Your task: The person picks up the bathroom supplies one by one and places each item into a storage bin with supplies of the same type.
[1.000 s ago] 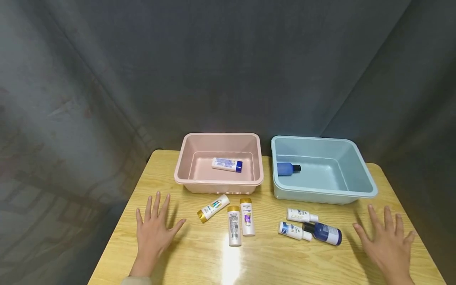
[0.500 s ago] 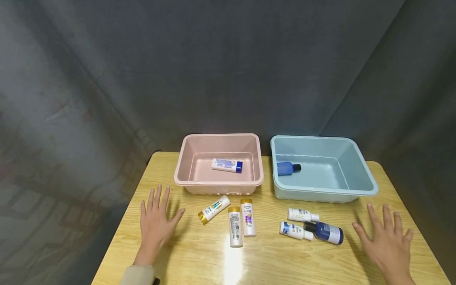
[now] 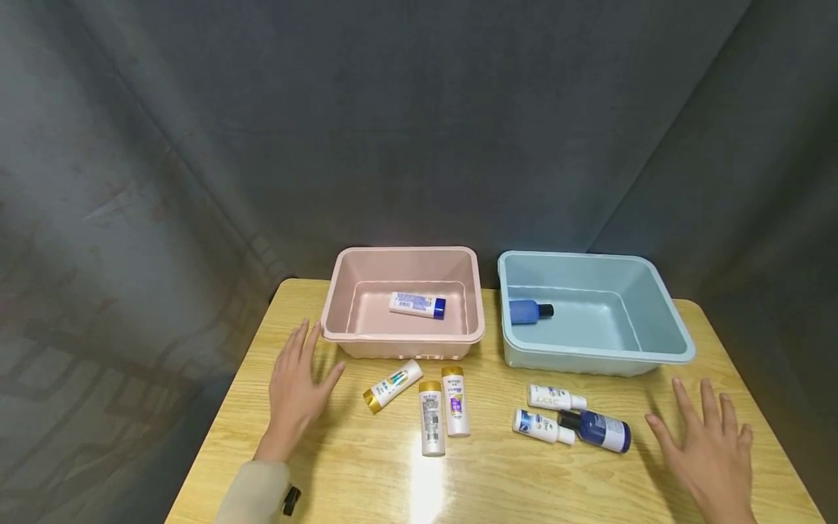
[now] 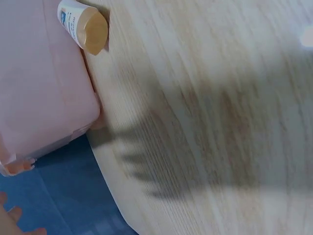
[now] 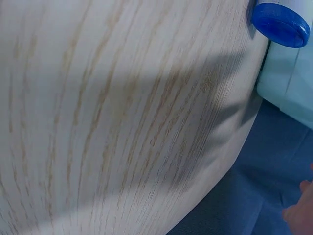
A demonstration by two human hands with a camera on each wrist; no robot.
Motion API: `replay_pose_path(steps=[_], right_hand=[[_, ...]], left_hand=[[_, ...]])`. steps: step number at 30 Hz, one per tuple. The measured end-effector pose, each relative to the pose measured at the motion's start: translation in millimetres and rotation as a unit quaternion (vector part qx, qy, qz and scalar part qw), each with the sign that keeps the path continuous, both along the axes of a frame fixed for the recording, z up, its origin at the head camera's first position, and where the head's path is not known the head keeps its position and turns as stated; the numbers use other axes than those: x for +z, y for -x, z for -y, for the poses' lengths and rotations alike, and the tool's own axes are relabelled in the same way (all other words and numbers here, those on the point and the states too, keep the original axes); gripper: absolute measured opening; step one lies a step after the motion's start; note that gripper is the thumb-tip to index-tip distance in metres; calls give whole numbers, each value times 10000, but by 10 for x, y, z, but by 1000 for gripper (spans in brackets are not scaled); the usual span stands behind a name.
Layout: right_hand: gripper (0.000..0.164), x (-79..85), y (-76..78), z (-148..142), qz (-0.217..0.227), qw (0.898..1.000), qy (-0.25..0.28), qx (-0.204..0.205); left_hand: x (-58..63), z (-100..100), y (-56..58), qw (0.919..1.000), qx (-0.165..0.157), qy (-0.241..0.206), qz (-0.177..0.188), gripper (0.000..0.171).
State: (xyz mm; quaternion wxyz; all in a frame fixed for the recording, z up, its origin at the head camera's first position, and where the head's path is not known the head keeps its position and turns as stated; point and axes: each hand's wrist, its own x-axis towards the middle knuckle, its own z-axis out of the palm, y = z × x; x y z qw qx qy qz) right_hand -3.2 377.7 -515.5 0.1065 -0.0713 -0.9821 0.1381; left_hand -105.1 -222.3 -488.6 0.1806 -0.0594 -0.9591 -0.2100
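My left hand [image 3: 298, 389] is spread above the table, left of a white tube with a gold cap [image 3: 393, 386], holding nothing. Two more white bottles with gold caps, one showing its back label [image 3: 431, 418] and one with a purple label [image 3: 455, 402], lie side by side. Over the right of the table, my right hand [image 3: 710, 451] is also spread and holds nothing. Nearest to it lies a dark blue bottle with a black cap [image 3: 602, 430], its cap close to two small white bottles, an upper one [image 3: 555, 397] and a lower one [image 3: 542, 426].
A pink bin [image 3: 402, 338] at the back holds a white tube with a blue cap [image 3: 416, 304]. Right of it, a light blue bin [image 3: 596, 352] contains a blue bottle with a black cap [image 3: 529, 311]. Dark curtains [image 3: 419, 131] hang behind the wooden table [image 3: 497, 480].
My left hand has moved forward and slightly right, towards the pink bin's front left corner. The right hand has shifted only slightly left. The bottles and bins stay in place.
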Motion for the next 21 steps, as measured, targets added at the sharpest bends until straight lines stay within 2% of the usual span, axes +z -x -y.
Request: replay_pose_path(steps=[5,12,21], right_hand=[[77,-15,-30,14,-11,10000,44,17],[77,-21,-42,21,-137,9999,32,69],[77,-43,-58,50,-53,10000,61,18]], left_hand=[[8,-23,56,9993,-75,-357,50,81],[-9,-11,210,9958,-222,-887,-108,75],[-30,1,383,9865,-231,-1616,134,66]])
